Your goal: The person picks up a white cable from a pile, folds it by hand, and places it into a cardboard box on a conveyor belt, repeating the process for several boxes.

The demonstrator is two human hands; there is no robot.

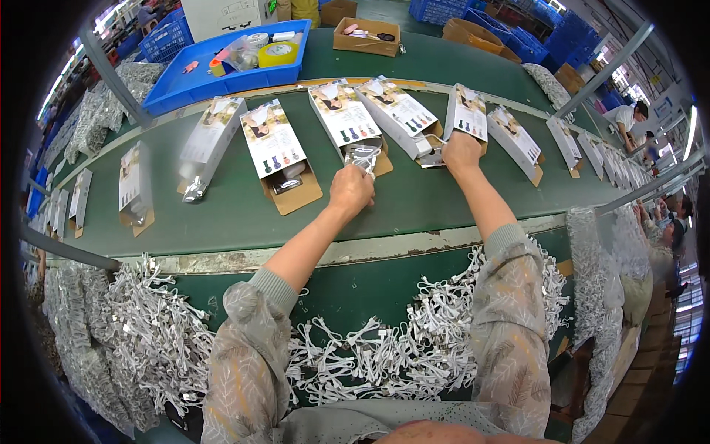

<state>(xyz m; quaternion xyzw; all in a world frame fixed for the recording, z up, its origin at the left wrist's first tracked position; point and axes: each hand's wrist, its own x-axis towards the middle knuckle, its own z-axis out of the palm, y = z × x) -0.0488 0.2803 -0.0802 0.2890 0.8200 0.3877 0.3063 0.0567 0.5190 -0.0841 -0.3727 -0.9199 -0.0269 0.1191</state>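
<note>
Open-ended white printed cartons lie in a row on the green belt. My left hand (351, 189) is closed at the open end of one carton (342, 111), its fingers on a coiled white cable (364, 157) that sits in the carton's mouth. Over to the right, my right hand (461, 151) is closed at the mouth of another carton (469, 109), partly covering it. A white cable with a plug (424, 143) runs from those fingers toward the open end of the neighbouring carton (399, 115). The fingertips of my right hand are hidden.
Below the belt's worn near edge (310, 255), bundled white cables (392, 355) are heaped on a green surface. A blue tray (214, 85) with tape rolls and a small cardboard box (366, 38) stand beyond the cartons. Metal posts (111, 70) rise at the sides. A co-worker (627, 122) is far right.
</note>
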